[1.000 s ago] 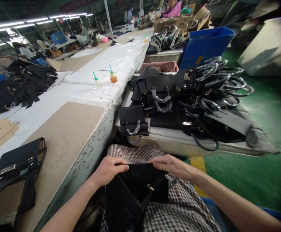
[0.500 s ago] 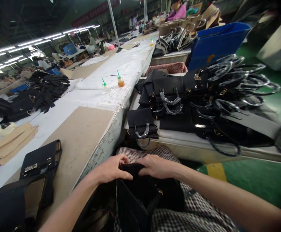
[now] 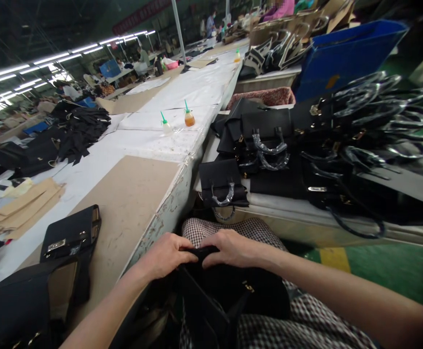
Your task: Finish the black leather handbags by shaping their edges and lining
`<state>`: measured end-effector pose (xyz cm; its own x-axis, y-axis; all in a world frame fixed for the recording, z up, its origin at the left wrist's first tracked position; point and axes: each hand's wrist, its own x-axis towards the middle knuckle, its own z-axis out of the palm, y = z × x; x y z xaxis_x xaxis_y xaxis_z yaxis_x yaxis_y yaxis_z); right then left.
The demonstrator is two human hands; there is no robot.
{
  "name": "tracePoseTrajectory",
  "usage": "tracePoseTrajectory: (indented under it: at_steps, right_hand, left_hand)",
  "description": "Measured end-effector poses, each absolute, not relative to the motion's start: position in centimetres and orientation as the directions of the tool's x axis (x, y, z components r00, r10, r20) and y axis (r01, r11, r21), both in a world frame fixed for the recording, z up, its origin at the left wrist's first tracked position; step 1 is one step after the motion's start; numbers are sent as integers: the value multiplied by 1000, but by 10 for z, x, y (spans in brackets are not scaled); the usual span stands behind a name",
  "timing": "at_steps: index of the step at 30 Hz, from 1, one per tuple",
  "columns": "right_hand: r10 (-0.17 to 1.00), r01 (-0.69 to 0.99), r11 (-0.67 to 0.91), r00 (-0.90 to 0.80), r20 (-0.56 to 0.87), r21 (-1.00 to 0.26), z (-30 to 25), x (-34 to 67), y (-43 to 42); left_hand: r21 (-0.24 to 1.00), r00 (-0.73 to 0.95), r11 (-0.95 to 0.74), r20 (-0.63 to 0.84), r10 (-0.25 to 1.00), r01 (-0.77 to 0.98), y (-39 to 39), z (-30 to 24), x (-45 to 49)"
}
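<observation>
Currently, left hand (image 3: 165, 254) and right hand (image 3: 229, 249), close together, pinch a black bag (image 3: 233, 283) by its edge; from there, bottles (image 3: 189, 119) stand at 12 o'clock, piled handbags (image 3: 276, 180) at 2.

the left hand (image 3: 167, 256) and, just beside it, the right hand (image 3: 228, 249) pinch the upper edge of a black bag (image 3: 229, 281) above a checked cloth (image 3: 269, 333). out to the left hand's left, two dark bags (image 3: 69, 230) lie on a long table (image 3: 149, 145); beyond the right hand sits a heap of bags (image 3: 276, 186) with wrapped handles (image 3: 227, 195).
</observation>
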<state>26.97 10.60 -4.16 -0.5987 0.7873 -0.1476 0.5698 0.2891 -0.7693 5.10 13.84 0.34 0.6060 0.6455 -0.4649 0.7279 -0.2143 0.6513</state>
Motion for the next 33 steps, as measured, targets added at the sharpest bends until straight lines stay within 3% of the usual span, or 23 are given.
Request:
tracePoseTrajectory:
  at_steps: [6,11,20,28,33]
  right_hand:
    - [769,423,79,-602,-215,-903,-45,264,108]
    - [718,321,-93,-634,-287,-942,-42,264,107]
    - [668,272,-17,-713,-213,-962,-41,270,102]
    - [615,249,-24,-760,-210,-968,-40,289,101]
    - [613,307,29,-757,-225,-951,-26,284,101]
  left_hand:
    - [701,643,-217,-425,637,679,133,6,45]
    - [715,652,-195,-446,613,672,130,4,43]
    - [720,692,-280,-369,620,635,122,8,54]
    - [767,607,10,-516,604,641,112,6,49]
    - [720,539,-29,-491,684,694,105,10,48]
